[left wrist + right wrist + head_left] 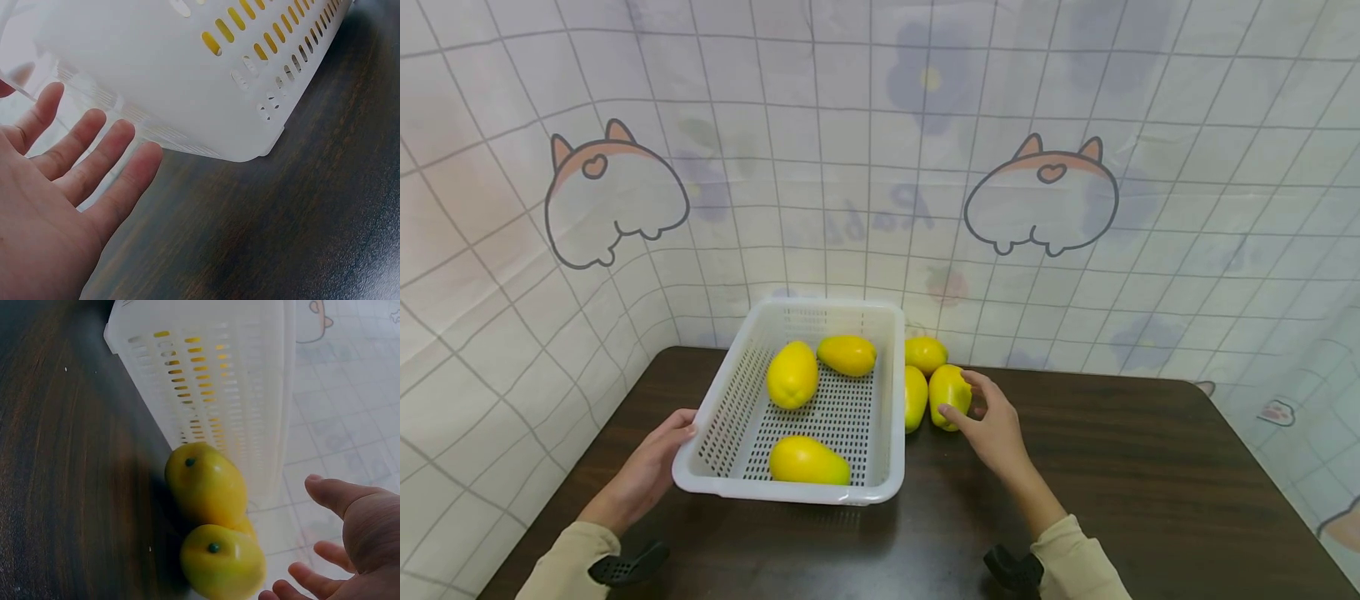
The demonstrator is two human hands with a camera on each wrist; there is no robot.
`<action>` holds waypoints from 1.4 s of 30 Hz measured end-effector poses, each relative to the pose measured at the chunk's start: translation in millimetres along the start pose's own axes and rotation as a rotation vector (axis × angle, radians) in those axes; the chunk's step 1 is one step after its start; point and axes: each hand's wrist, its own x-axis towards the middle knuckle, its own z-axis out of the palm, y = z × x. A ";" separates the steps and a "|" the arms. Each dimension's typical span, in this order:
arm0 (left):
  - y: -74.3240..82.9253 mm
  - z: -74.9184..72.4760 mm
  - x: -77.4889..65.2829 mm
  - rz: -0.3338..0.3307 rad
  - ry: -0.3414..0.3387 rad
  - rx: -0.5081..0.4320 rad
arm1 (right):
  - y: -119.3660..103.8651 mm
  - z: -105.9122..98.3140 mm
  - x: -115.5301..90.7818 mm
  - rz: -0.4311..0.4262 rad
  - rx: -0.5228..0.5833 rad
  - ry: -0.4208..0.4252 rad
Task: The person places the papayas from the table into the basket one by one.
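Observation:
A white plastic basket (891, 492) with slotted walls holds a yellow mango (792, 375) at the left, a second mango (847, 356) at the back and a third mango (808, 461) near the front. My left hand (651, 467) is at the basket's left rim, thumb at the edge; its fingers (128, 178) extend fairly straight beside the outer wall. Outside the right wall lie another mango (926, 355), a mango (915, 398) partly hidden by the basket, and a mango (950, 396). Around this last one my right hand (996, 429) spreads thumb and fingers, apart from it in the right wrist view.
The dark wooden table (1112, 467) reaches right of the mangoes. Behind it hangs a white gridded cloth (850, 150) with cartoon animal prints, close to the basket's back. Black straps (628, 567) show at both wrists.

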 end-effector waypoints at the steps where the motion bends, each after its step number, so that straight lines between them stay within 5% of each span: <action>1: -0.1 -0.1 0.0 0.000 0.000 0.000 | 0.6 0.2 0.3 0.000 0.000 0.000; 42: -0.8 0.4 0.5 -0.006 0.013 -0.007 | 24.2 15.8 18.5 0.079 -0.074 0.018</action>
